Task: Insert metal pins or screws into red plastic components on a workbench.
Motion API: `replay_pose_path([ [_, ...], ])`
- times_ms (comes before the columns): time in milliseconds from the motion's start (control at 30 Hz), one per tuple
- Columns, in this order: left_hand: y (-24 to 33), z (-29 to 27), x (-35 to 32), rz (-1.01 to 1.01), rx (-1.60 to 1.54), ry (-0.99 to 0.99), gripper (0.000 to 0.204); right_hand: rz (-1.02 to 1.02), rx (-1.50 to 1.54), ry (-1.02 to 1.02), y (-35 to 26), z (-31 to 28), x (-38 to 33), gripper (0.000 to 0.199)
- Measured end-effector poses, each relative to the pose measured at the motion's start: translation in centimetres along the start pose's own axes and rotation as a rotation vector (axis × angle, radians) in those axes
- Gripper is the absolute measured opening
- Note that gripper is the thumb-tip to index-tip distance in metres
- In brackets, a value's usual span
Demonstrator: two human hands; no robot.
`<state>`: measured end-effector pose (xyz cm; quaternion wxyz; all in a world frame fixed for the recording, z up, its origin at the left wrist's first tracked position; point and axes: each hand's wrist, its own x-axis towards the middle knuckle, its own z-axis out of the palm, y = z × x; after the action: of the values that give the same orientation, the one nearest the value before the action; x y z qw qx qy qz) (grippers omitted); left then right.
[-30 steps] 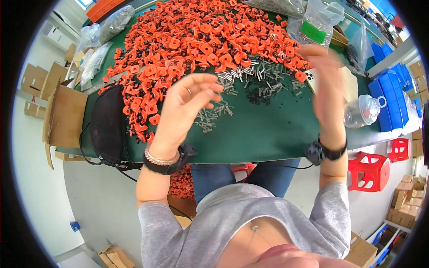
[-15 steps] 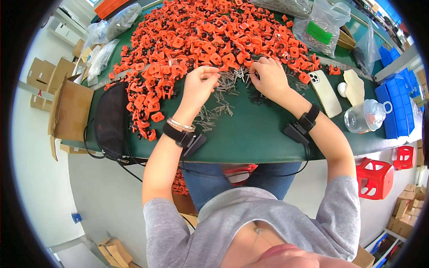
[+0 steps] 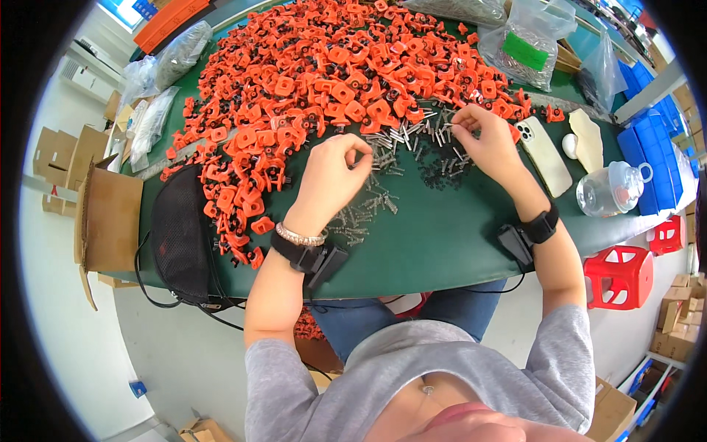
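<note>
My left hand is above the green table, its thumb and index finger curled together in a pinch. Whatever sits between those fingertips is too small or hidden to make out. My right hand is also pinched, close over the right end of a scatter of silver metal pins; its fingertips hide what they hold, if anything. Small springs lie loose beside my left wrist. Tiny black parts are spread between the two hands. Behind both hands rises a large heap of orange plastic pieces with black fittings.
A black mesh pouch and an open carton stand at the left. To the right are a phone, a clear bottle and blue bins. Plastic bags of metal parts lie at the back. Red stools stand below.
My hands have moved apart: the left one came nearer and opened its curl slightly, the right one shifted right. The view has tilted a little, and more pins and black parts show between them.
</note>
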<state>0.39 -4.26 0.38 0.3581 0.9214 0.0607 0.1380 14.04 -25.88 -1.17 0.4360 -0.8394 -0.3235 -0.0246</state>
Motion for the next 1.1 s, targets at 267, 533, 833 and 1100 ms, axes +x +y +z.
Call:
replay_pose_path([
  [267, 0.2, 1.6, -0.7, 0.113, -0.024, -0.185, 0.009, -0.013, 0.088, -0.055, -0.6, 0.1, -0.9, 0.013],
  [533, 2.2, 2.9, 0.0, 0.116, -0.038, -0.169, 0.01, -0.158, 0.113, -0.107, -2.2, 1.0, -1.7, 0.022],
  [833, 2.9, 5.7, 1.0, 0.089, 0.327, -0.036, 0.015, -0.197, 0.165, -0.018, -1.9, 1.1, -1.8, 0.01],
  [1100, 2.8, 5.1, 0.8, 0.066, 0.178, 0.008, 0.012, -0.138, 0.199, -0.058, -1.9, 1.2, -2.1, 0.009],
])
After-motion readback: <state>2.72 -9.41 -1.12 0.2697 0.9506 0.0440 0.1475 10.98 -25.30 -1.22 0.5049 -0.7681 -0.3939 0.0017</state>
